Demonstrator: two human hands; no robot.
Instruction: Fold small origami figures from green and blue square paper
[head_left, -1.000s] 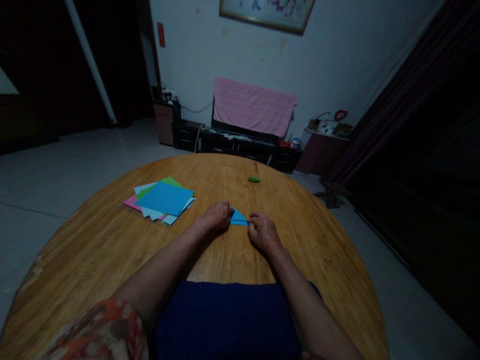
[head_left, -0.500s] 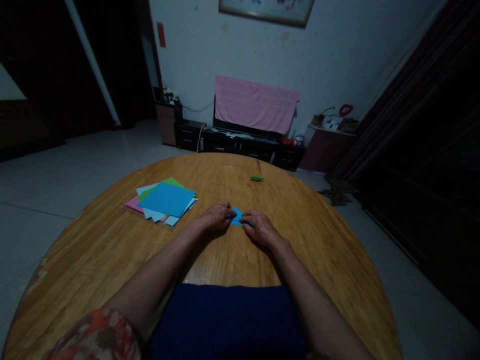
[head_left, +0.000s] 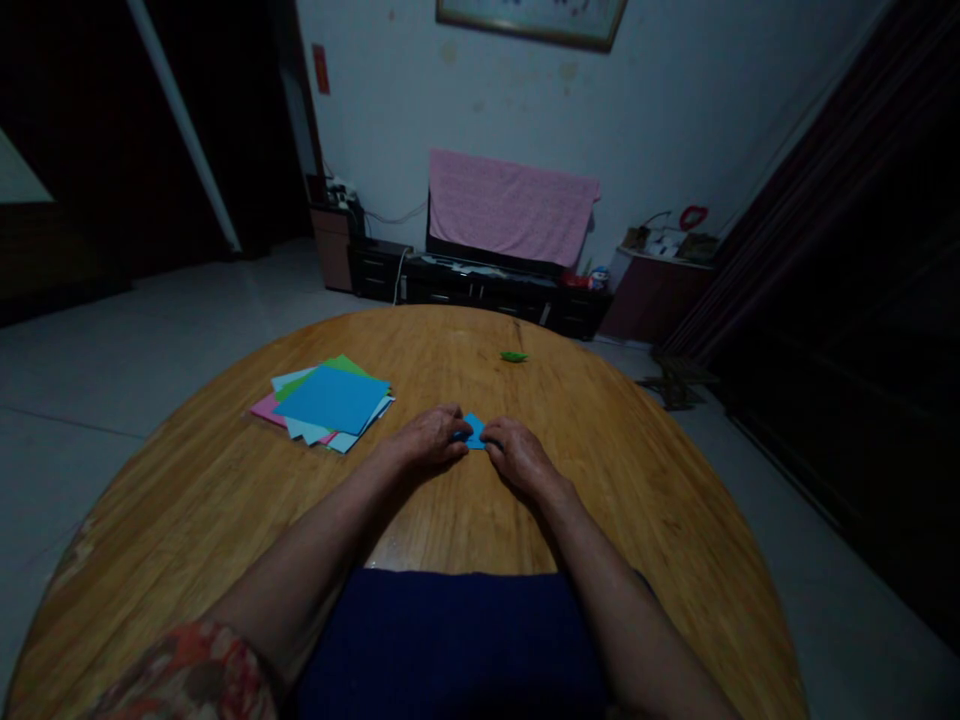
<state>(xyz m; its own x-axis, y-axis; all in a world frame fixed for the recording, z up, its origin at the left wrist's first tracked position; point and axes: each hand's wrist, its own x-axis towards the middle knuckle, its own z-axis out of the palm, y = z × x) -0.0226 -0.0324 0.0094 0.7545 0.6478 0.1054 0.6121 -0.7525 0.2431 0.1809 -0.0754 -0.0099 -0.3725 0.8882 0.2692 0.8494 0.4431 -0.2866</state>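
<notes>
A small folded piece of blue paper point(head_left: 474, 431) lies on the round wooden table, its pointed top facing away from me. My left hand point(head_left: 436, 435) grips its left side, fingers curled and pressed together. On the right side my right hand point(head_left: 517, 450) pinches the paper the same way. Both hands rest low on the tabletop, and the fingers cover the paper's two ends. Only the middle of the paper shows between them.
The round wooden table point(head_left: 247, 520) spreads around my arms. At the left lies a fanned stack of coloured paper sheets point(head_left: 334, 398), blue on top. Farther off is a small folded green paper piece point(head_left: 514, 357). Beyond the table stands a low black cabinet point(head_left: 450, 290).
My hands stay at nearly the same spot on the blue paper. The fingers have shifted slightly, and the paper's lower edge looks a little narrower between them.
</notes>
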